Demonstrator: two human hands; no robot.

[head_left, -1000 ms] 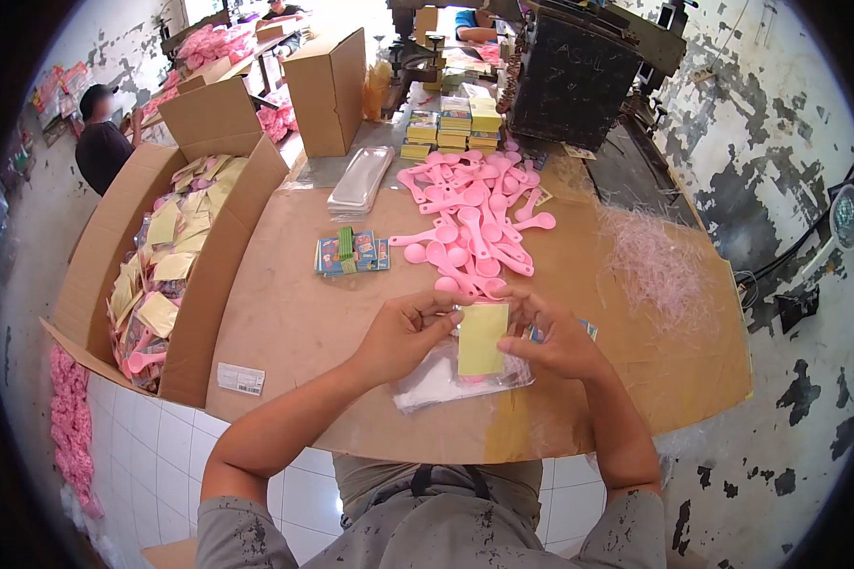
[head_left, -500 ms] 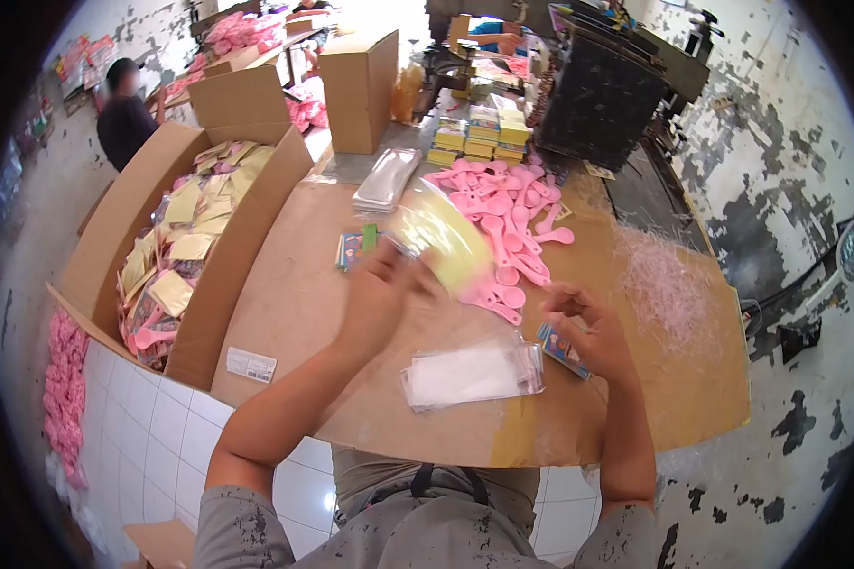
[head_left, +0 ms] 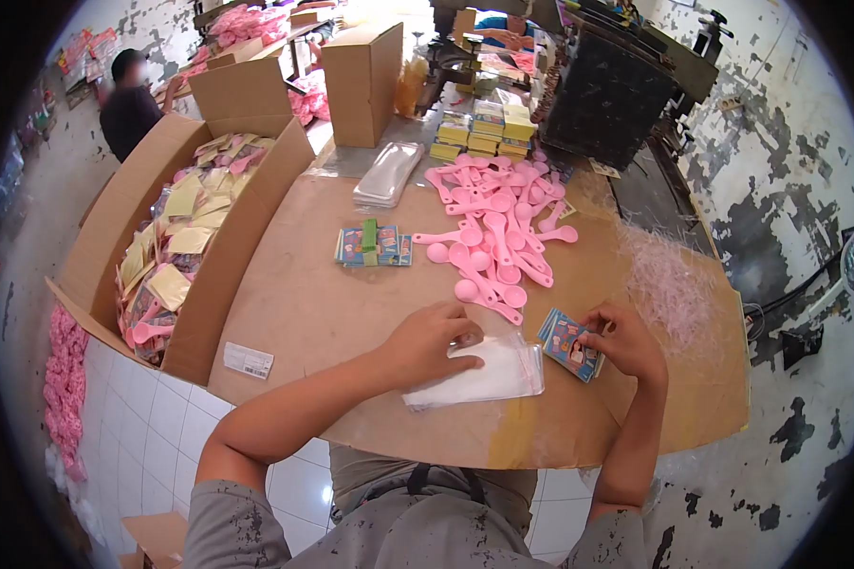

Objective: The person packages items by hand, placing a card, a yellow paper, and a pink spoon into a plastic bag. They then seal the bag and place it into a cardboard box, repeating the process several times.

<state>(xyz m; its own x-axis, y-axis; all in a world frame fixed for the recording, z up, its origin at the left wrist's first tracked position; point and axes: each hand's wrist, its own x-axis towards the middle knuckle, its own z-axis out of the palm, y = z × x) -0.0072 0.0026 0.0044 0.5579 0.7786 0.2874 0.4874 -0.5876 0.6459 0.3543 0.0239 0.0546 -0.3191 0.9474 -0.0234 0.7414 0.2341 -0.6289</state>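
Note:
My left hand (head_left: 436, 346) is over a stack of clear plastic bags (head_left: 498, 376) near the table's front edge. Its thumb and fingers are apart, with nothing visibly held. To the right, my right hand (head_left: 624, 341) has its thumb and fingertips on the top printed card of a small fanned pile of blue cards (head_left: 569, 346). Beyond both hands spreads a heap of pink measuring spoons (head_left: 503, 237). Left of the heap lies a bundle of cards (head_left: 351, 248) with a green band (head_left: 369, 235) around it.
On the left stands an open carton (head_left: 213, 294) full of bagged spoons and cards. More clear bags (head_left: 389, 174) and card stacks (head_left: 489, 123) sit farther back, beside a dark machine (head_left: 607, 90). Pink shreds (head_left: 674, 289) lie right. A person (head_left: 128, 114) is at far left.
The blurred clear bag with a pale yellow card has left my left hand, which moved down to the plastic bags. My right hand came down onto the card pile.

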